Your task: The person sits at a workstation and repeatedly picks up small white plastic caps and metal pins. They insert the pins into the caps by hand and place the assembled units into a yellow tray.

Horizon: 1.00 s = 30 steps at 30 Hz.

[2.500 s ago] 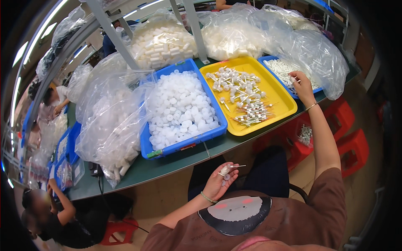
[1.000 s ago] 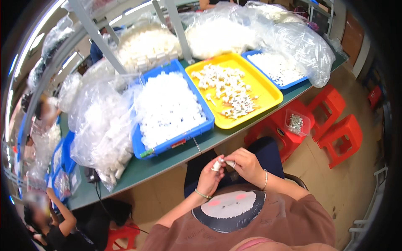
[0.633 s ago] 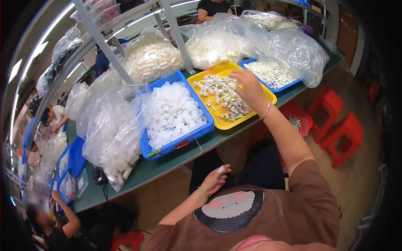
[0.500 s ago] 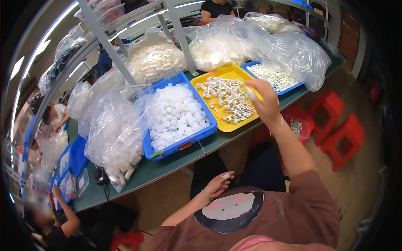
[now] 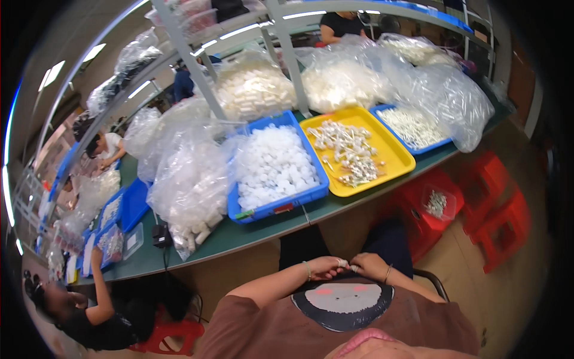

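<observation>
My left hand (image 5: 326, 268) and my right hand (image 5: 370, 266) meet in front of my body, above my lap, with their fingertips almost touching. Both have their fingers curled in. Small white patches show at the fingertips of each; whether these are finger covers or held parts I cannot make out. Beyond them on the table sits a yellow tray (image 5: 391, 175) with white-headed pins and thin metal-ended pieces heaped in it. To its left is a blue bin (image 5: 281, 206) full of small white translucent plastic caps.
A blue tray (image 5: 434, 147) of thin white pieces stands right of the yellow one. Bulging clear bags (image 5: 191, 179) line the green table (image 5: 257, 230). Red stools (image 5: 496, 221) and a small tub of parts (image 5: 439, 203) are at the right. A co-worker (image 5: 101, 311) sits at the left.
My right hand has come back from the yellow tray to meet my left hand over my lap. The view has shifted, so the table appears farther right.
</observation>
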Each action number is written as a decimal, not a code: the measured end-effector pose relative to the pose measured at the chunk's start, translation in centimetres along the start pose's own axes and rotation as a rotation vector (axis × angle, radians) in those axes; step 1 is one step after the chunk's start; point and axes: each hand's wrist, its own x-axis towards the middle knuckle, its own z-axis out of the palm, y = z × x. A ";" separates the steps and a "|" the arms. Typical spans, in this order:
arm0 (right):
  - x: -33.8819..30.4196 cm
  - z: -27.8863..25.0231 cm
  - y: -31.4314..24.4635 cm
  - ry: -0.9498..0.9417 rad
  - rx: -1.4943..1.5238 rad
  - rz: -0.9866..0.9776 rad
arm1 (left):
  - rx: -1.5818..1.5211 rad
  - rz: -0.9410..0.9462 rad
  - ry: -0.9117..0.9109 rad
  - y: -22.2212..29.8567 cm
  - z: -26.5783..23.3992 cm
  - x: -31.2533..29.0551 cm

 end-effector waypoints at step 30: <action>6.6 -4.4 -5.5 0.148 0.138 -0.444 | 0.684 0.458 0.389 4.0 -4.8 10.1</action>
